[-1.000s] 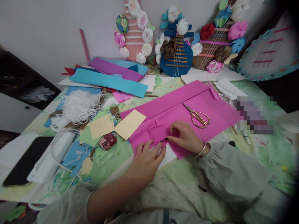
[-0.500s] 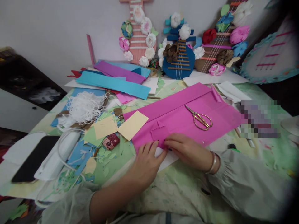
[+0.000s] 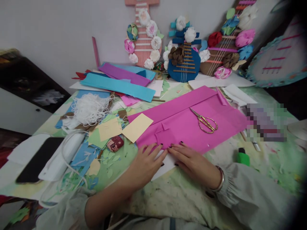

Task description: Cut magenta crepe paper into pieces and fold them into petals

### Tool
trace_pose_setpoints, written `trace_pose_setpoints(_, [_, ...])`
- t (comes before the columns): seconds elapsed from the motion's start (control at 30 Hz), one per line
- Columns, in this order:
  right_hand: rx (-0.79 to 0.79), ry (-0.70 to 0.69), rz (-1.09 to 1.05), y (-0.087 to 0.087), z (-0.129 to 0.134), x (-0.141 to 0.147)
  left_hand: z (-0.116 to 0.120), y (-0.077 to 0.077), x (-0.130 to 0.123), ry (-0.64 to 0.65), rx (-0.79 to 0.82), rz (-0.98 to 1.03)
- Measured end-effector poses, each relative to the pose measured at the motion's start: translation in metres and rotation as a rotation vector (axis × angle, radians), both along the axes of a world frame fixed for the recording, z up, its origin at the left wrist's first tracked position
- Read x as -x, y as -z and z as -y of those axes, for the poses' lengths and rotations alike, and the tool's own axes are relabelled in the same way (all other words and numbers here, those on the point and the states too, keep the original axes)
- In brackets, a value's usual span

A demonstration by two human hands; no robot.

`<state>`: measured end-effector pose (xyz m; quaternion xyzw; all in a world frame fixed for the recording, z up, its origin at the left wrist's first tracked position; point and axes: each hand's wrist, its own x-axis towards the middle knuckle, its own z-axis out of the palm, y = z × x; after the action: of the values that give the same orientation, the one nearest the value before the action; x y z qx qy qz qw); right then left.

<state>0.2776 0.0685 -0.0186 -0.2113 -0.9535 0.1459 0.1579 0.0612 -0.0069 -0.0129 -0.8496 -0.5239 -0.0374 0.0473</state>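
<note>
A large pink paper sheet (image 3: 227, 123) with a folded back strip lies over a white sheet (image 3: 161, 171). My left hand (image 3: 146, 163) rests with spread fingers on the near edge of the pink paper, its thumb over the white. Beside it, my right hand (image 3: 194, 164) lies with its fingers stretched along the same edge, fingertips almost meeting the left ones. Just beyond my fingers is a small folded pink paper piece (image 3: 166, 135). Gold-handled scissors (image 3: 206, 123) lie on the pink sheet, beyond my right hand. Whether anything sits under my fingertips is hidden.
At left are a black phone (image 3: 39, 159), a white power strip (image 3: 61, 156), white string (image 3: 91, 108) and paper scraps. A cream card (image 3: 137, 127) overlaps the pink sheet. Blue paper strips (image 3: 117, 87) lie behind. A green bottle (image 3: 243, 157) stands right; paper-flowered instruments (image 3: 183, 65) line the wall.
My right hand's fingers have gone from bunched together to stretched flat along the paper edge. Both hands have shifted slightly towards me, and more of the green bottle shows beside my right forearm.
</note>
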Motion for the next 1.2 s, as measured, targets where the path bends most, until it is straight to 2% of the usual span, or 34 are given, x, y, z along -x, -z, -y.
trace_pose_setpoints(0.17, [-0.031,-0.021,0.006,-0.0001,-0.0002,0.001,0.0022,0.0003,-0.001,-0.036,-0.017,-0.053])
trace_pose_setpoints(0.5, [-0.069,-0.027,0.06,0.0002,0.0007,0.001,0.002,-0.0012,-0.0026,-0.065,-0.023,-0.002])
trace_pose_setpoints(0.93, [-0.106,-0.027,0.075,-0.0039,0.0023,0.0039,0.0042,-0.001,-0.0042,-0.135,-0.178,0.03])
trace_pose_setpoints(1.2, [-0.1,-0.015,0.072,-0.0043,0.0032,0.0034,0.0037,-0.0027,-0.0063,-0.152,-0.195,0.067])
